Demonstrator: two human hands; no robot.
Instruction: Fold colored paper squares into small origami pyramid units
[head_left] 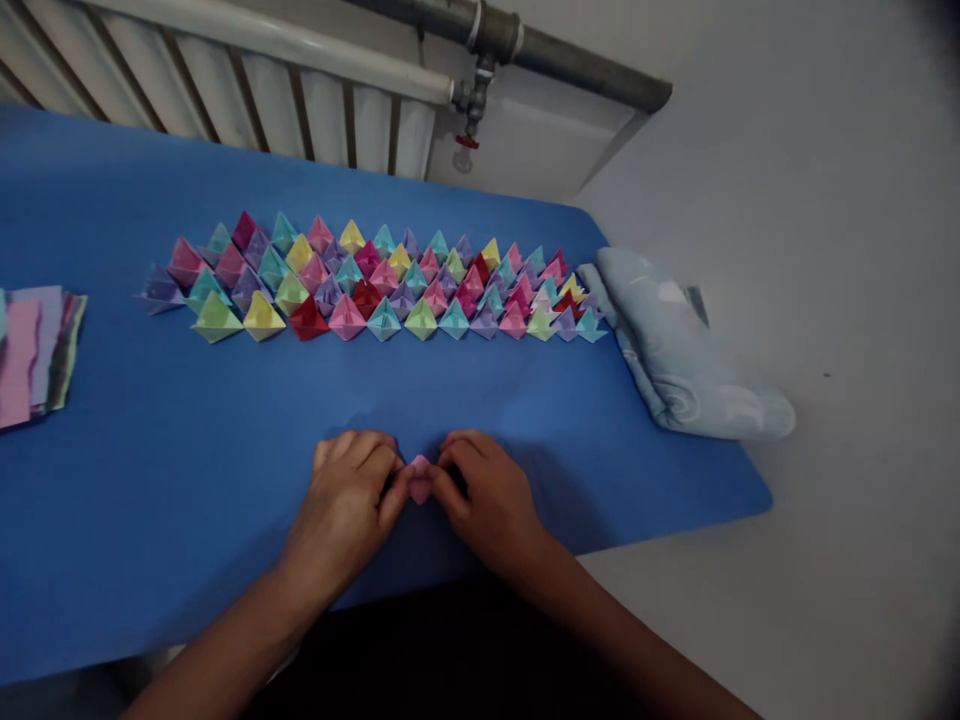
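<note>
A small folded piece of pink paper (420,480) is held over the near part of the blue table (225,420). My left hand (349,485) pinches its left side between thumb and fingers. On the opposite side, my right hand (484,490) pinches it the same way. Both hands are closed, and the fingertips hide the paper's edges. Beyond them stand several rows of folded paper boats (347,318) in pink, yellow, green, blue, purple and red, packed close together.
A stack of coloured paper sheets (19,355) lies at the left edge. To the right, a folded light-blue cloth (667,340) rests partly over the table's edge. Behind the table are a white radiator (262,95) and a pipe with a red-handled valve (469,140).
</note>
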